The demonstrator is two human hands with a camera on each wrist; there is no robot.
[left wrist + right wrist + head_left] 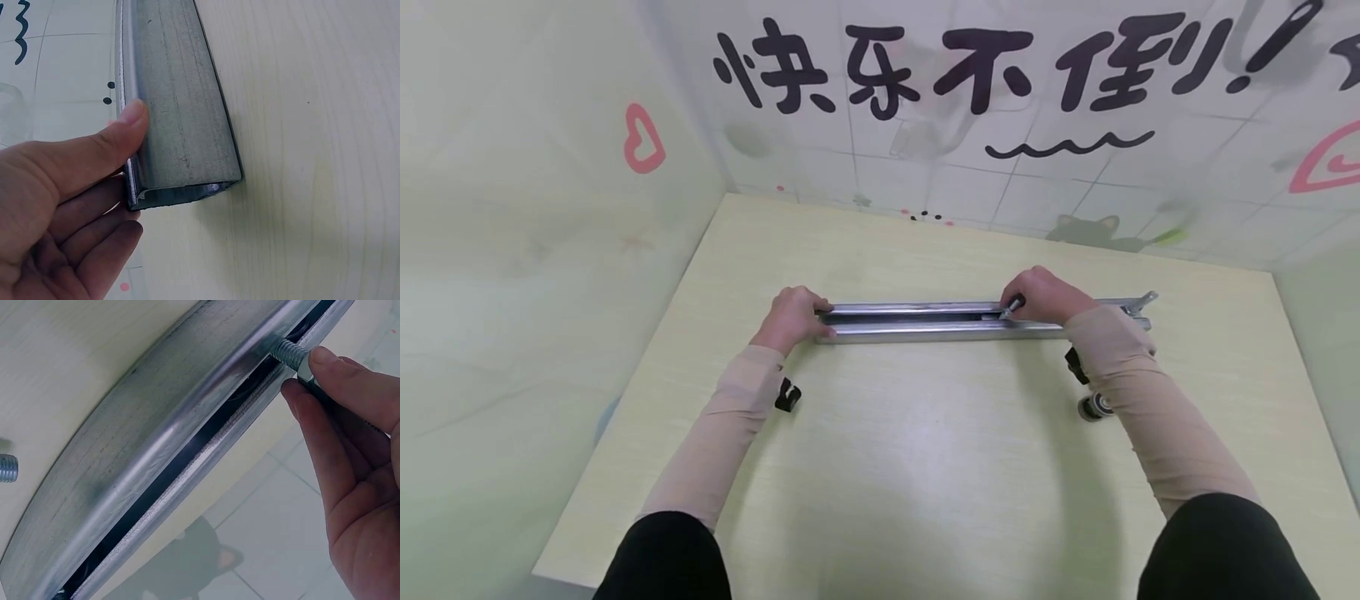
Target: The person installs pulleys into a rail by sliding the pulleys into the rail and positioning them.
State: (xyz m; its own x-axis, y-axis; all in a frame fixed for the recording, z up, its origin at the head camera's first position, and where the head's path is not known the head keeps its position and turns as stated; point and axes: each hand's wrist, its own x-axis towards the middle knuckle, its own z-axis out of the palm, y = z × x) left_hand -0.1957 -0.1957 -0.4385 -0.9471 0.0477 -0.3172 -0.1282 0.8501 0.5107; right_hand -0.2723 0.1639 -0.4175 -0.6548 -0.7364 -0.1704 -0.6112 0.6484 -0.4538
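Note:
A long galvanized steel channel rail (917,333) lies across the table with its slot facing up. At the rail's left end, my left hand (793,320) grips it. The left wrist view shows the thumb on the rail's lip and fingers at the opposite side, beside the open hollow end. Toward the right part, my right hand (1043,295) pinches a threaded bolt (289,352) at its hex nut (305,369). The bolt's threaded end sits at the slot; how deep it goes cannot be told. My right fingers partly hide its other end.
A metal fitting with angled prongs (1138,306) stands at the rail's right end. A round metal roller (1093,407) lies on the table near my right forearm. A threaded end (7,469) shows in the right wrist view. A printed wall sheet (925,179) rises behind the table.

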